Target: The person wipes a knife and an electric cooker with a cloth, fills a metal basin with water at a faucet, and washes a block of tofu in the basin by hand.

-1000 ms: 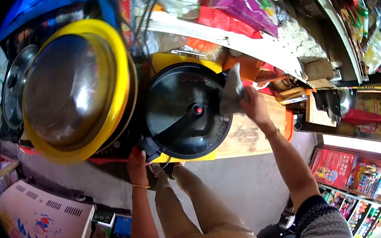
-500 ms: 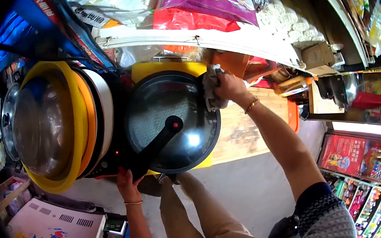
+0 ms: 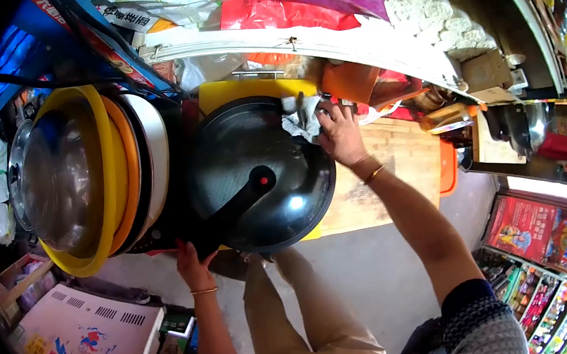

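A large round black pan (image 3: 224, 149) with a dark glass lid lies in front of me, its thick black handle (image 3: 231, 211) crossing toward the lower left. My left hand (image 3: 195, 264) is closed round the end of that handle, the fingertips partly hidden. At the pan's upper right rim, my right hand (image 3: 343, 134) grips a grey-white cloth (image 3: 303, 117), which rests against the rim. Beneath the pan shows a yellow surface (image 3: 218, 95).
Stacked basins with a yellow rim (image 3: 104, 232) stand close on the left. A wooden board (image 3: 394, 164) lies to the right. A white shelf edge (image 3: 226, 45) with bags runs above the pan. A white box (image 3: 92, 338) sits lower left.
Over the last second, the pan has shifted left in view as the viewpoint moved. My right hand and the cloth have moved along the rim, lately upward. My left hand stays at the handle.
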### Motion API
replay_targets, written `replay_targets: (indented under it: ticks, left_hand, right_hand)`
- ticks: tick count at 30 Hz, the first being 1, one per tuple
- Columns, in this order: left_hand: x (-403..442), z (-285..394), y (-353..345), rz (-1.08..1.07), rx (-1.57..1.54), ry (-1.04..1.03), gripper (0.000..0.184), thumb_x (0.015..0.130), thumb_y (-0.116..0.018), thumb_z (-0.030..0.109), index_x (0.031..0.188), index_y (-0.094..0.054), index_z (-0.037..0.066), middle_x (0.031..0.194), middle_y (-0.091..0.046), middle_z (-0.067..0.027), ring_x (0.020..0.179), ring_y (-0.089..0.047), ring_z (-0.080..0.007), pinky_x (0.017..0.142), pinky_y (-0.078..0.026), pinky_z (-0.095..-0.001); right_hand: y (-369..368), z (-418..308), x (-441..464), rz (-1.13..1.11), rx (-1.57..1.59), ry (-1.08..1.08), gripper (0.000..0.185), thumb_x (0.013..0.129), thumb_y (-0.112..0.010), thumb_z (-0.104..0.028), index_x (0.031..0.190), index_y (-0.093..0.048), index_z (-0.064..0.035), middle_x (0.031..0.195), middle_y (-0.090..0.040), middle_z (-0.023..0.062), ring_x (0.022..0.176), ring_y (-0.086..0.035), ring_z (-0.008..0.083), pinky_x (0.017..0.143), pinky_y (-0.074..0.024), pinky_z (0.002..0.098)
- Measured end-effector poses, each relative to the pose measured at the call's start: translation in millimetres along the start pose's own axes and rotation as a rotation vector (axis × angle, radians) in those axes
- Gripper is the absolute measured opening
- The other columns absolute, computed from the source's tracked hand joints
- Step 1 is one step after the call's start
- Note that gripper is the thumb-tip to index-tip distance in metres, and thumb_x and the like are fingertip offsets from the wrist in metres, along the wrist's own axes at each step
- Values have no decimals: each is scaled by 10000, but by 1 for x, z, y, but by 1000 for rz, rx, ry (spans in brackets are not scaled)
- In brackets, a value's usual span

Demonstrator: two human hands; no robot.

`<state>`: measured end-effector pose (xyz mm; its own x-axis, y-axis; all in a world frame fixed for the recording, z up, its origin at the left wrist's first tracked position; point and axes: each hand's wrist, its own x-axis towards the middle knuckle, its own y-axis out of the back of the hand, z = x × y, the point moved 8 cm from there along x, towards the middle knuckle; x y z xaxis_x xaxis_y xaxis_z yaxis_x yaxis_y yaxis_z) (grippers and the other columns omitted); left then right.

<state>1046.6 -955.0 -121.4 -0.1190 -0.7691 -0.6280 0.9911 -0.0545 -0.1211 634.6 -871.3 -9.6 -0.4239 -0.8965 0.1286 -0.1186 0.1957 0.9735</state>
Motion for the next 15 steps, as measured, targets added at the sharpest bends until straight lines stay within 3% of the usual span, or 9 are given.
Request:
replay_targets:
  ticks: [4, 5, 6, 8, 10, 11, 12, 14, 15]
  left_hand:
    - [1, -4, 1, -32, 5, 25, 476, 862, -535, 263, 1255, -371, 51, 1154, -480, -131, 982, -525, -253, 651, -552, -373]
    - [2, -6, 2, -12, 0, 40, 477, 862, -535, 266, 1256, -371, 53, 1158, -479, -126, 985, -525, -251, 653, -551, -373]
    - [4, -7, 1, 7, -16, 49, 477, 862, -535, 269, 1256, -371, 55, 1161, -478, -122, 987, -524, -248, 655, -551, -372]
    - [3, -6, -3, 7, -54, 13, 480, 860, -538, 264, 1260, -368, 60, 1161, -480, -119, 988, -525, -239, 645, -549, -358]
    - [0, -6, -1, -27, -71, 7, 469, 856, -543, 262, 1249, -387, 58, 1161, -482, -119, 990, -523, -231, 640, -548, -350]
    - [-1, 0, 1, -34, -56, 4, 469, 856, -543, 262, 1249, -387, 58, 1161, -482, -119, 990, -523, -231, 640, -548, -350]
    - [0, 4, 1, -33, 60, 22, 461, 853, -548, 263, 1236, -403, 50, 1147, -494, -115, 975, -530, -225, 633, -548, -342]
    - [1, 6, 1, -27, 185, 49, 454, 850, -553, 264, 1223, -419, 42, 1133, -505, -112, 959, -536, -219, 626, -548, -334]
    - [2, 7, -4, -76, 152, 21, 441, 848, -558, 259, 1207, -433, 34, 1113, -519, -107, 930, -547, -212, 615, -549, -326]
  right_hand:
    - [-10, -14, -27, 0, 158, -96, 402, 648, -609, -163, 1036, -531, -93, 1102, -466, 138, 991, -426, 336, 779, -376, 431]
    - [-16, -34, -52, 116, 290, -19, 385, 641, -589, -143, 1016, -539, -71, 1077, -471, 161, 954, -442, 328, 767, -381, 436]
    - [-14, -62, -76, 124, 171, 6, 352, 636, -586, -138, 976, -544, -60, 1049, -473, 175, 922, -450, 326, 766, -382, 439]
    - [-39, -115, -123, -182, 182, -130, 301, 640, -566, -95, 940, -558, -92, 1051, -480, 137, 977, -468, 290, 810, -379, 434]
    - [-14, -186, -140, -230, 411, 305, 286, 652, -569, -82, 937, -573, -112, 1035, -497, 91, 1010, -471, 234, 856, -369, 422]
    - [-22, -184, -143, -220, 419, 293, 286, 652, -569, -82, 937, -573, -112, 1035, -497, 91, 1010, -471, 234, 856, -369, 422]
    - [-29, -194, -143, -225, 287, 512, 293, 665, -555, -95, 953, -575, -144, 1084, -500, 69, 1039, -468, 222, 850, -373, 406]
    - [-24, -180, -138, -247, 405, 580, 287, 710, -529, -105, 990, -570, -157, 1094, -529, 42, 1040, -484, 192, 859, -372, 372]
    - [-12, -156, -116, -278, 387, 390, 252, 743, -517, -109, 988, -571, -126, 1050, -548, 48, 998, -500, 205, 838, -389, 352]
